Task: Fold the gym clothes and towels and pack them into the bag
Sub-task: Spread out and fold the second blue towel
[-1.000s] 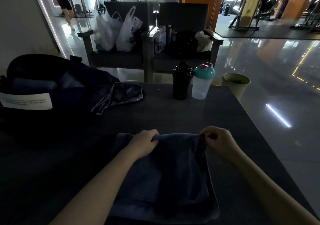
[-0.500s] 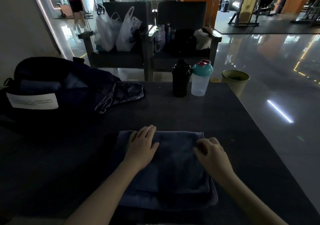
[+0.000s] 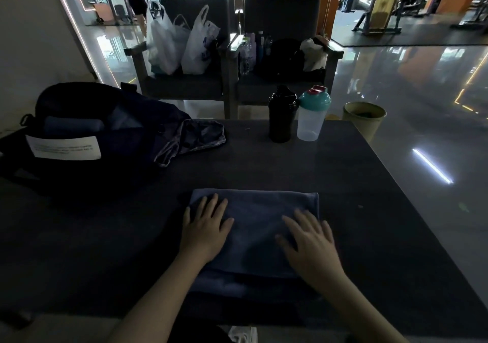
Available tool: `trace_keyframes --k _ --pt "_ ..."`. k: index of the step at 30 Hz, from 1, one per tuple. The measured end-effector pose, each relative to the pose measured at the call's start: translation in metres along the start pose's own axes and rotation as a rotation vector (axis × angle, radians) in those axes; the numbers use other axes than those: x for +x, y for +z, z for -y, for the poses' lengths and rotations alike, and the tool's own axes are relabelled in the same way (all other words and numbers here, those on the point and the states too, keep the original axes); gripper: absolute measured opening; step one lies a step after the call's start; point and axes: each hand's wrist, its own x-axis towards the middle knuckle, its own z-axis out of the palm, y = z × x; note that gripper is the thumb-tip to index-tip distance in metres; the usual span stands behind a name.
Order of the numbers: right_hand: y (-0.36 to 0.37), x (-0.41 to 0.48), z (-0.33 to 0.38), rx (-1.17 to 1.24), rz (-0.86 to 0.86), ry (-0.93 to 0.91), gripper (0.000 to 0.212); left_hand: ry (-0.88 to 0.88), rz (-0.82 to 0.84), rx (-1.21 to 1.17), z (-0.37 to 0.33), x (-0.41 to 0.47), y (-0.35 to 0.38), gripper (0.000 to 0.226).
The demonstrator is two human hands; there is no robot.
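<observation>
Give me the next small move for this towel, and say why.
Probably grip the towel by its right edge with the right hand and fold it over toward the left hand. Both hands lie flat on it, and it looks rather wide for the open bag on the left.

Dark blue towel (image 3: 253, 210) lies flat and folded, near centre, its top layer stopping short of the near edge below. Far left, the dark bag (image 3: 148, 120) sits open, with a rolled blue bundle (image 3: 72, 126) inside. A shiny crumpled garment (image 3: 195, 138) spills out on its right.
</observation>
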Motion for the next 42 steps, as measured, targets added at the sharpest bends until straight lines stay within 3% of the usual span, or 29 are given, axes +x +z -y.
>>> trace_keyframes --k 2,5,10,14,18,21,23,25,27,29,30,33,37,42 --pt "0.011 0.0 -0.002 -0.068 0.107 -0.016 0.078 0.017 0.005 0.004 0.002 0.001 0.0 0.058" --pt "0.015 0.01 -0.009 -0.096 0.086 -0.011 0.09 0.014 0.02 -0.002 0.004 0.001 -0.002 0.057" --pt "0.012 0.009 -0.009 -0.085 0.09 -0.01 0.086 0.03 0.003 0.005 -0.003 -0.018 -0.008 0.062" --pt "0.007 0.002 -0.008 -0.091 0.088 0.0 0.066 0.1 0.03 0.042 0.015 -0.063 0.003 0.101" --pt "0.004 -0.009 -0.009 -0.119 0.126 0.013 0.066 0.031 0.059 0.022 0.032 -0.074 -0.003 0.1" --pt "0.001 -0.023 -0.008 -0.163 0.046 0.014 0.069 0.094 0.046 0.089 0.029 -0.088 -0.012 0.104" --pt "-0.002 -0.039 -0.011 -0.179 0.0 -0.071 0.079 0.188 0.084 0.071 0.028 -0.099 -0.015 0.116" --pt "-0.001 -0.061 -0.021 -0.151 0.08 -0.172 0.102 0.255 0.194 0.061 0.029 -0.107 -0.017 0.134" --pt "-0.004 -0.079 -0.032 -0.126 0.178 -0.201 0.114 0.27 0.234 0.074 0.03 -0.11 -0.018 0.137" --pt "-0.012 -0.085 -0.038 -0.119 0.238 -0.206 0.119 0.263 0.242 0.038 0.028 -0.11 -0.023 0.127" --pt "-0.017 -0.086 -0.038 -0.118 0.256 -0.211 0.118 0.262 0.236 0.008 0.026 -0.11 -0.026 0.111" --pt "-0.029 -0.085 -0.038 -0.1 0.251 -0.217 0.08 0.262 0.143 -0.061 0.028 -0.113 -0.033 0.064" --pt "-0.032 -0.09 -0.038 -0.037 0.148 -0.241 0.06 0.209 0.072 -0.104 0.037 -0.117 -0.034 0.055" --pt "-0.031 -0.091 -0.042 0.014 0.026 -0.184 0.049 0.036 -0.022 -0.395 0.036 -0.11 -0.041 0.025"
